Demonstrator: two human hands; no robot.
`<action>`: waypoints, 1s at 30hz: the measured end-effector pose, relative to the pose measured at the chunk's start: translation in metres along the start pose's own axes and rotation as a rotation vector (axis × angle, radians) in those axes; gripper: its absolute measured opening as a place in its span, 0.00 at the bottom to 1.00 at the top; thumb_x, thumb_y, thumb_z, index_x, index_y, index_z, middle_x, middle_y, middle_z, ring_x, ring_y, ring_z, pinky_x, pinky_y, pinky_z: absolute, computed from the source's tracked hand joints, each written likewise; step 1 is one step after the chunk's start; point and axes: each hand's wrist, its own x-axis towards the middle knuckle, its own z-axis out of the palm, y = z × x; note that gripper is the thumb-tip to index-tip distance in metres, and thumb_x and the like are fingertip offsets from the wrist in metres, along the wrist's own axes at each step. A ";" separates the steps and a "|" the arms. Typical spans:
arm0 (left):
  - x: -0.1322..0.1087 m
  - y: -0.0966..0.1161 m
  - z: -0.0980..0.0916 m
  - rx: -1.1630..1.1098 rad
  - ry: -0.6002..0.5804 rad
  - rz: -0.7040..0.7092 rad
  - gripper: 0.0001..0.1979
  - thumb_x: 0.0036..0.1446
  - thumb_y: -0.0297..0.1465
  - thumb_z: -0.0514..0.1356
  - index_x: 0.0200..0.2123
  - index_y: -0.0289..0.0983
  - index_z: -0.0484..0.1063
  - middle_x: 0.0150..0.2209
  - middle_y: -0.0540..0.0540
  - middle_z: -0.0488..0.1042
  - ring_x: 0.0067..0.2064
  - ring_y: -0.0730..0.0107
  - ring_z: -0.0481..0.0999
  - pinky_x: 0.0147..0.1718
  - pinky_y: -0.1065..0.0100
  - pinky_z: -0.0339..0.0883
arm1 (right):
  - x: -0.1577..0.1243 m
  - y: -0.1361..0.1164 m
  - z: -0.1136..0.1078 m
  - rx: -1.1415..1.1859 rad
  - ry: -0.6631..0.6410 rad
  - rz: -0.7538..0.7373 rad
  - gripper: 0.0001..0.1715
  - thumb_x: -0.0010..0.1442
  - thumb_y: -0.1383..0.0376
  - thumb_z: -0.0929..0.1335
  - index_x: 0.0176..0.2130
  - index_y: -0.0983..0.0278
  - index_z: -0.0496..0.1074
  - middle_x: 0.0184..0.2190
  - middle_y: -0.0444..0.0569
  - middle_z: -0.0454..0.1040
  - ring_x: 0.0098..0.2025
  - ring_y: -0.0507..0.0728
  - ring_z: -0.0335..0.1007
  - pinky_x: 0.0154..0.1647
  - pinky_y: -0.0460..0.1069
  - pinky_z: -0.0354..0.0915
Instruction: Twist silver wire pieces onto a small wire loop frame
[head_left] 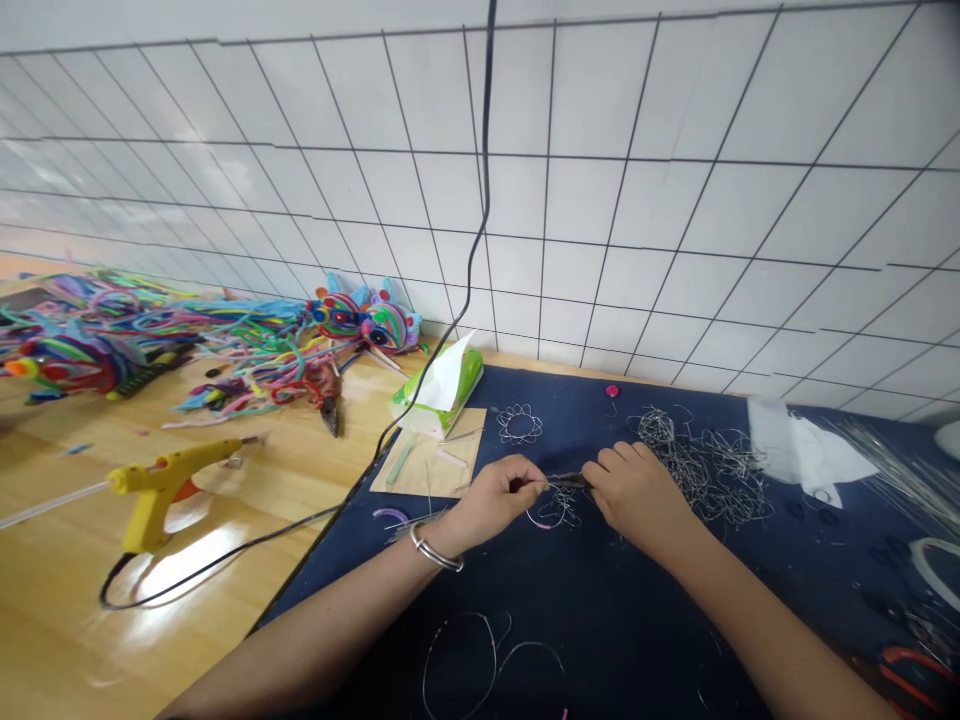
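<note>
Taking twelve o'clock as toward the tiled wall, the left hand pinches the wire piece at its upper edge between thumb and fingertips. The right hand is closed around the pliers, whose dark nose points to nine o'clock, at the pinch. Whether the jaws are clamped on the wire cannot be told. The pliers' long axis runs roughly from three to nine o'clock, and the two hands face each other along that line.

Most of the wire piece hangs at six o'clock from the pinch, just below the pliers' nose; the left fingertips are nearer to it than the right hand. It looks thin and silvery, a rounded hoop with finer loops bunched on its right side and a small pink stretch low on the curve.

Farther out, a wire flower ring lies flat on the dark blue mat at eleven o'clock. A wire tangle spreads at three o'clock, beyond the right hand. A tissue pack stands at ten o'clock, near the mat's edge.
</note>
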 end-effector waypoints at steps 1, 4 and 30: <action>0.000 0.000 0.000 0.000 -0.012 0.007 0.07 0.52 0.29 0.54 0.28 0.35 0.70 0.28 0.49 0.67 0.31 0.75 0.66 0.31 0.73 0.60 | 0.000 0.002 -0.001 -0.003 -0.005 -0.005 0.06 0.54 0.70 0.62 0.27 0.64 0.67 0.24 0.47 0.63 0.31 0.54 0.53 0.35 0.49 0.46; 0.000 0.002 -0.001 0.003 -0.022 0.020 0.07 0.52 0.29 0.54 0.28 0.35 0.70 0.28 0.49 0.67 0.31 0.74 0.66 0.31 0.72 0.60 | -0.001 0.007 -0.001 0.013 -0.018 -0.025 0.05 0.54 0.69 0.63 0.27 0.64 0.66 0.24 0.47 0.63 0.31 0.54 0.53 0.35 0.49 0.46; -0.002 0.008 -0.010 -0.021 -0.038 0.121 0.07 0.54 0.28 0.53 0.29 0.35 0.70 0.28 0.49 0.66 0.31 0.75 0.65 0.33 0.70 0.61 | 0.001 0.009 -0.005 0.051 -0.036 -0.010 0.04 0.54 0.67 0.63 0.29 0.63 0.66 0.25 0.46 0.63 0.31 0.54 0.54 0.35 0.49 0.47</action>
